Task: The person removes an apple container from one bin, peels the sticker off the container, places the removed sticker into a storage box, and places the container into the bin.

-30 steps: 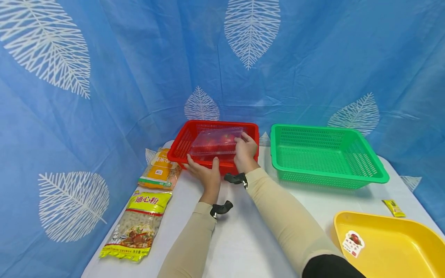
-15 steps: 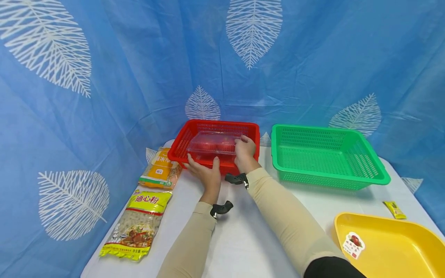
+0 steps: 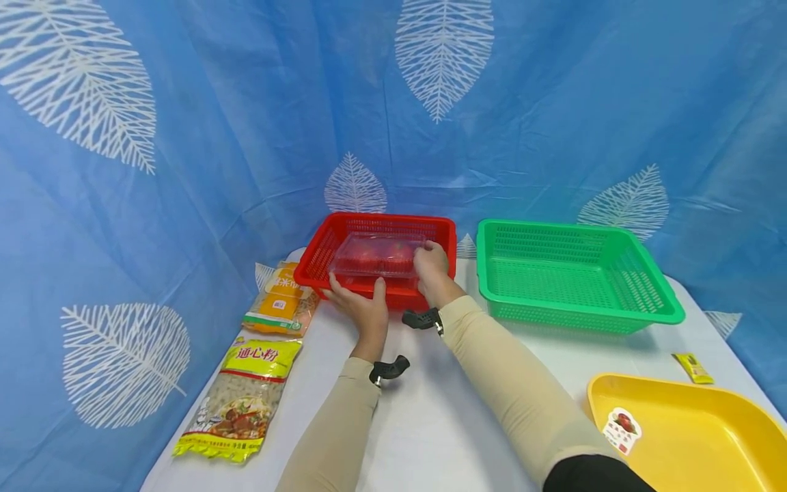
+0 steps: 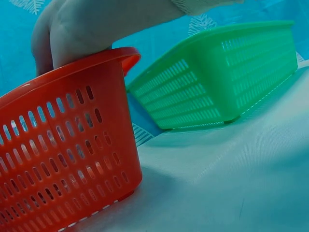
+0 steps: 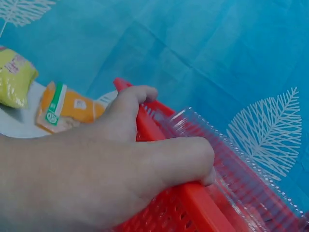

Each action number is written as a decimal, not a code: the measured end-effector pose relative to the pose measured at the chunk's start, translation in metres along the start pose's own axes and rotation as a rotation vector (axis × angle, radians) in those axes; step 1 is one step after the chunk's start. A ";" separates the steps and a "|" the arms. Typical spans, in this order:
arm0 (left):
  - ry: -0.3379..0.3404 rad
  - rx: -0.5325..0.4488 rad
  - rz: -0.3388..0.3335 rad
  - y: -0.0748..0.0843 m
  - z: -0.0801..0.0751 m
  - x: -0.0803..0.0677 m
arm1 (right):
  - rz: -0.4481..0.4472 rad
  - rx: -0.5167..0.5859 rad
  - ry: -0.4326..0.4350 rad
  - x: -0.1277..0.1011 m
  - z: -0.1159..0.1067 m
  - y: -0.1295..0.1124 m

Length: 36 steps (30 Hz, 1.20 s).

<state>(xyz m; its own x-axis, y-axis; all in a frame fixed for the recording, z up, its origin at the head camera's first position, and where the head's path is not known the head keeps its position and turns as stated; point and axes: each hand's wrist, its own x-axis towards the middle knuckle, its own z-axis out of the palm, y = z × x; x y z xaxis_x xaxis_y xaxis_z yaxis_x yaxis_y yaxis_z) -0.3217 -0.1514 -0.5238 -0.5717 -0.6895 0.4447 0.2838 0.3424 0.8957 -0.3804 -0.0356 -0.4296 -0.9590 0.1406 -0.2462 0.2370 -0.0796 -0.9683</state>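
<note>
A clear plastic box (image 3: 378,256) with round red fruit inside lies in the red basket (image 3: 316,263). My right hand (image 3: 433,266) reaches over the basket's front right and pinches the box's right end. In the left wrist view that right hand (image 4: 82,34) dips behind the red rim, its fingertips hidden. My left hand (image 3: 363,311) is at the basket's front left, thumb and fingers spread. The right wrist view shows this left hand (image 5: 111,164) with its thumb and a finger hooked over the rim, beside the box (image 5: 207,130).
An empty green basket (image 3: 553,280) stands to the right. A yellow tray (image 3: 695,430) with a sticker is at the front right, a small yellow packet (image 3: 695,369) behind it. On the left lie an orange bag (image 3: 283,301) and a yellow pasta bag (image 3: 240,400). Blue curtains enclose the table.
The plastic box has come down from a tilt and now lies flatter in the red basket. My right hand has lowered slightly with it; my left hand stays at the rim.
</note>
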 end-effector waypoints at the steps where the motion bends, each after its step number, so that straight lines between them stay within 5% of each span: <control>1: 0.003 -0.001 0.000 0.000 0.000 0.000 | 0.015 0.022 -0.024 -0.001 -0.001 0.000; 9: -0.007 0.036 -0.036 0.002 -0.001 0.000 | 0.160 0.259 -0.199 0.003 -0.006 -0.001; 17: -0.010 0.037 -0.043 0.003 0.000 0.000 | 0.293 0.260 -0.276 0.009 -0.012 -0.004; 28: -0.014 0.045 -0.051 0.005 0.001 -0.001 | 0.220 0.202 -0.277 0.006 -0.014 -0.007; 36: -0.001 0.045 -0.041 0.007 0.001 -0.002 | 0.105 -0.020 -0.283 0.001 -0.016 -0.008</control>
<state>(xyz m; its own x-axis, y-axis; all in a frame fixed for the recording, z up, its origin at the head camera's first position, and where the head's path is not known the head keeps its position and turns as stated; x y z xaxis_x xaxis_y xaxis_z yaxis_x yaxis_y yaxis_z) -0.3193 -0.1474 -0.5186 -0.5833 -0.7026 0.4077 0.2256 0.3420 0.9122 -0.3810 -0.0186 -0.4229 -0.9335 -0.1486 -0.3263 0.3377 -0.0590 -0.9394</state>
